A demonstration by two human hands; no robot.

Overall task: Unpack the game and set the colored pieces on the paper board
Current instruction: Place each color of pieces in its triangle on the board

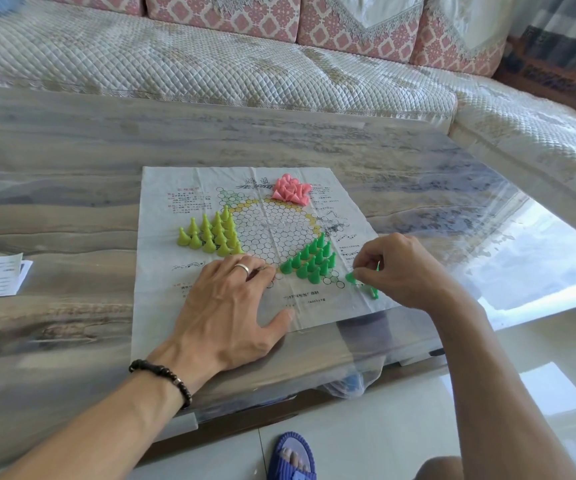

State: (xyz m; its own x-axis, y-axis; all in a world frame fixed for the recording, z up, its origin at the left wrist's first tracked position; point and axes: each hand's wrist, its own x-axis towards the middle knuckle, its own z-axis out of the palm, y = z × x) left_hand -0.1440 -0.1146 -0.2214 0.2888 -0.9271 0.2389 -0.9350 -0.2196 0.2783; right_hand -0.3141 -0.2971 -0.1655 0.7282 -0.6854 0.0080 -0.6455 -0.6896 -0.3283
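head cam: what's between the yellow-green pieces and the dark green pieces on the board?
In the head view, only bare printed circles of the paper board lie between the yellow-green pieces and the dark green pieces; the left hand's fingertips reach into the near end.

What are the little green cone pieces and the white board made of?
The dark green cone-shaped game pieces look like smooth moulded plastic: one even colour, slightly glossy. The white printed game board looks like thin paper, since fold creases and wrinkles show across it.
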